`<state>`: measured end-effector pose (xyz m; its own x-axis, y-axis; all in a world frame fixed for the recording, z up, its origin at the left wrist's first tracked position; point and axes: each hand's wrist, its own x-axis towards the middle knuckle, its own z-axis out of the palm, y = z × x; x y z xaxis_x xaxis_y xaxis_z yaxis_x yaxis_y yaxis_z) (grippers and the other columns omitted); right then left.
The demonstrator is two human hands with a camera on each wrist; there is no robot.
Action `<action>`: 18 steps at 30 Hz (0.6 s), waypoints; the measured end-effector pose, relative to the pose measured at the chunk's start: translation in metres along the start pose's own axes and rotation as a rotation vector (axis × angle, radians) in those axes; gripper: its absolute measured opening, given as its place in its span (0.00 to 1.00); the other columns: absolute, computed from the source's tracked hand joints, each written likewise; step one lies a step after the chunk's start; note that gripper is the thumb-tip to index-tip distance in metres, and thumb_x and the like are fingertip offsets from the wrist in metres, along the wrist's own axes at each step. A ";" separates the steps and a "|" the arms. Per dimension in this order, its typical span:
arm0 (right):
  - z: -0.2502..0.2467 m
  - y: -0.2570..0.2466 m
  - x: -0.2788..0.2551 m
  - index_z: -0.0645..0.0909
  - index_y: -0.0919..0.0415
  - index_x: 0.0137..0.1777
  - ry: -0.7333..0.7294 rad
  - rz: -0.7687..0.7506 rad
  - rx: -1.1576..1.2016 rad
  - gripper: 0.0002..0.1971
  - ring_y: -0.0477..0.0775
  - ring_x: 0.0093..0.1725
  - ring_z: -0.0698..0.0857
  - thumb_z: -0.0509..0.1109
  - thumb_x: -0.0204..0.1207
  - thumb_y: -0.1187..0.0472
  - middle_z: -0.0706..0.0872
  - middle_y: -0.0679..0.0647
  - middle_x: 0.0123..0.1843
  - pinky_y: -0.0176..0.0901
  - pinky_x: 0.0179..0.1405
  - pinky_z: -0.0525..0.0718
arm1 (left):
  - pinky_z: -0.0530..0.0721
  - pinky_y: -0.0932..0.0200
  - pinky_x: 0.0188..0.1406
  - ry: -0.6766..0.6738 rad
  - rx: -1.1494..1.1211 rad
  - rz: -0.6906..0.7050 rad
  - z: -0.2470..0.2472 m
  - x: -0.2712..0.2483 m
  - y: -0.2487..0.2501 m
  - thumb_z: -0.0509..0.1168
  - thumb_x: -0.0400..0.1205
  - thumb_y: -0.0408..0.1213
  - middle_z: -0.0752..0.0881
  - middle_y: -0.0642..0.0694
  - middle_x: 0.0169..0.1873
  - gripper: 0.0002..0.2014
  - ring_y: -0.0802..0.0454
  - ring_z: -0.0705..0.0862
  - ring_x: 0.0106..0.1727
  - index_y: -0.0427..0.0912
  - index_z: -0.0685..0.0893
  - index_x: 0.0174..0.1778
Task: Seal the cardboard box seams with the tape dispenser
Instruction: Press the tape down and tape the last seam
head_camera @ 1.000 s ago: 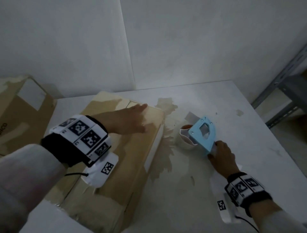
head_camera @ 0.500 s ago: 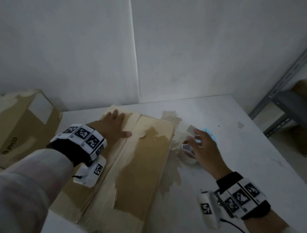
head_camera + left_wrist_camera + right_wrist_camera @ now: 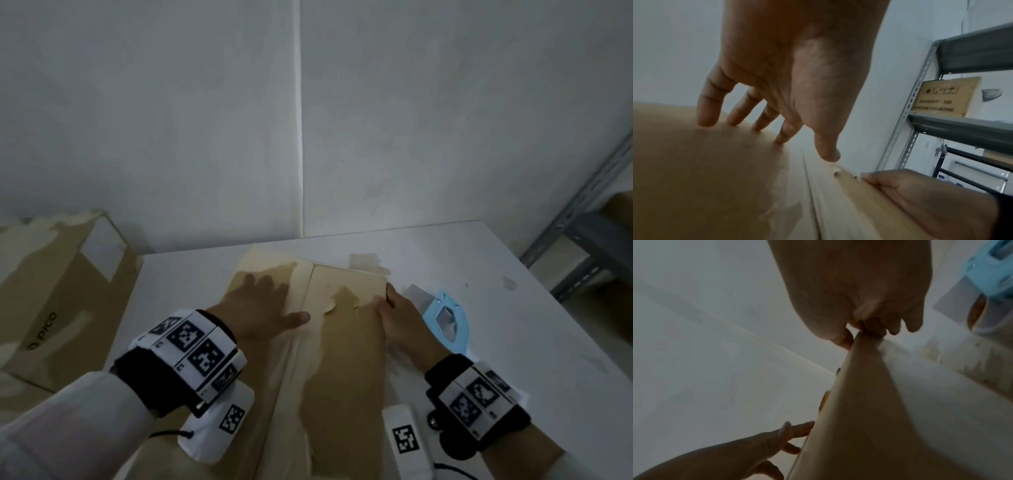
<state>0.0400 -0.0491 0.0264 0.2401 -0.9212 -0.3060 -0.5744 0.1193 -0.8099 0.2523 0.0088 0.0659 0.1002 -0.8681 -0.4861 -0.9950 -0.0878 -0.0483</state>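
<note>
A brown cardboard box point(image 3: 346, 359) lies on the white table point(image 3: 534, 359), its two top flaps meeting at a centre seam point(image 3: 306, 301). My left hand point(image 3: 267, 305) rests flat on the left flap, fingers spread, fingertips point(image 3: 705, 123) touching the cardboard. My right hand point(image 3: 394, 308) grips the box's right edge, thumb on top and fingers down the side; the right wrist view shows that pinch on the edge point(image 3: 859, 344). The light blue tape dispenser point(image 3: 447, 322) lies on the table just right of my right hand, held by nobody.
A second, larger cardboard box point(image 3: 61, 291) stands at the left, off the table's edge. A grey metal shelf rack point(image 3: 582, 226) stands at the right and holds a printed carton point(image 3: 947, 97). White walls close the table's far side.
My right hand let go of the tape dispenser, left it on the table and moved left onto the box's right edge. My left hand slid from the right flap to the left one.
</note>
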 end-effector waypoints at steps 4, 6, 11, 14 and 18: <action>-0.012 -0.005 0.009 0.75 0.55 0.63 -0.097 -0.006 0.025 0.16 0.53 0.55 0.82 0.50 0.82 0.57 0.85 0.54 0.56 0.45 0.61 0.80 | 0.63 0.43 0.74 -0.031 0.056 0.042 -0.008 -0.011 0.001 0.47 0.79 0.66 0.62 0.35 0.76 0.37 0.35 0.62 0.74 0.43 0.59 0.77; -0.020 -0.010 0.009 0.76 0.54 0.56 -0.149 -0.006 0.017 0.12 0.39 0.46 0.82 0.51 0.83 0.60 0.84 0.47 0.45 0.21 0.45 0.80 | 0.66 0.45 0.72 -0.044 0.064 0.065 -0.013 -0.018 0.001 0.49 0.79 0.64 0.63 0.37 0.75 0.35 0.37 0.63 0.74 0.45 0.61 0.76; -0.034 -0.019 0.007 0.73 0.49 0.34 -0.190 0.009 -0.163 0.16 0.39 0.34 0.78 0.51 0.83 0.55 0.78 0.47 0.33 0.28 0.37 0.74 | 0.66 0.43 0.74 0.020 -0.105 0.112 -0.036 0.004 -0.022 0.51 0.79 0.61 0.68 0.43 0.75 0.31 0.42 0.67 0.74 0.47 0.67 0.74; -0.037 -0.019 0.004 0.79 0.70 0.55 -0.334 0.084 -0.402 0.38 0.70 0.59 0.82 0.41 0.78 0.36 0.83 0.72 0.58 0.60 0.63 0.77 | 0.49 0.41 0.80 0.045 -0.103 0.093 -0.032 0.023 -0.034 0.51 0.81 0.60 0.50 0.44 0.82 0.36 0.46 0.49 0.83 0.46 0.50 0.81; -0.042 -0.028 0.006 0.71 0.67 0.68 -0.238 0.058 -0.526 0.31 0.62 0.66 0.78 0.51 0.79 0.41 0.77 0.63 0.71 0.53 0.68 0.73 | 0.47 0.44 0.80 0.014 -0.089 0.111 -0.031 0.033 -0.035 0.51 0.82 0.57 0.49 0.43 0.82 0.37 0.47 0.46 0.83 0.40 0.47 0.81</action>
<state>0.0254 -0.0737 0.0682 0.3312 -0.8031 -0.4953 -0.8887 -0.0891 -0.4498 0.2905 -0.0319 0.0790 -0.0101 -0.8815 -0.4721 -0.9960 -0.0333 0.0834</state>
